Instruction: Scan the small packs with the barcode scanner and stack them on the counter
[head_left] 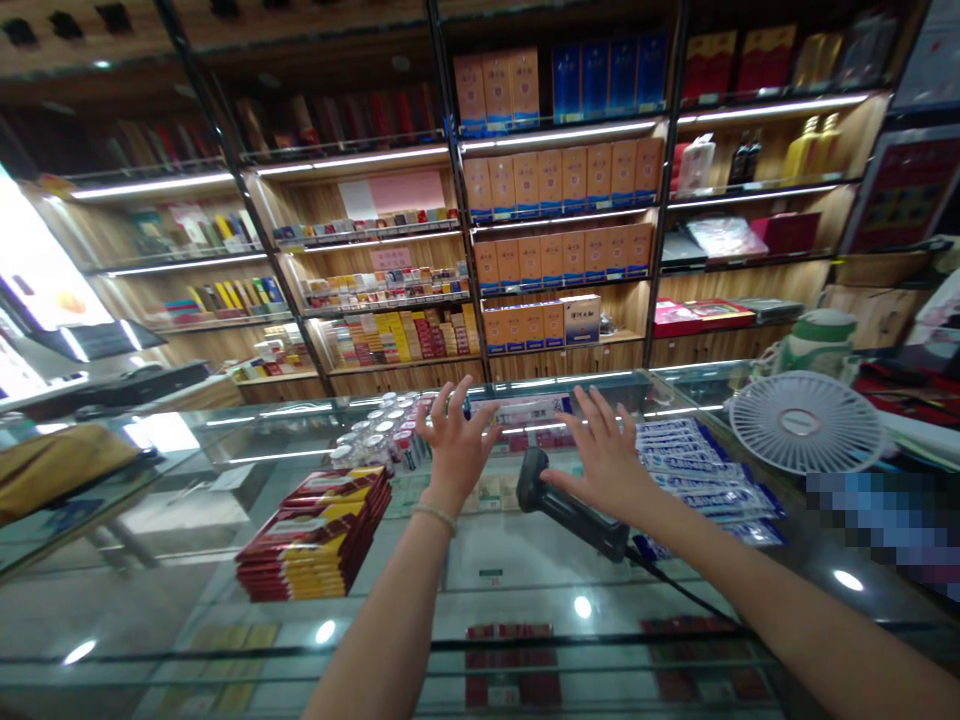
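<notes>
Over the glass counter (pixel 480 590), my left hand (pixel 456 440) is raised with its fingers spread, holding nothing. It is between the stacked red and yellow packets (pixel 319 535) and the black barcode scanner (pixel 574 510), close to a group of small clear containers (pixel 382 430). My right hand (pixel 604 455) is also open and empty, its thumb near the scanner's head; whether it touches cannot be told. The scanner lies on the glass, its cable running right under my forearm. Blue and white packets (pixel 697 470) lie right of my right hand.
A white round fan (pixel 806 422) lies at the right, in front of a green and white jug (pixel 817 345). A brown cloth or bag (pixel 60 465) is at the left. Wooden shelves (pixel 562 365) with boxes and bottles stand behind the counter.
</notes>
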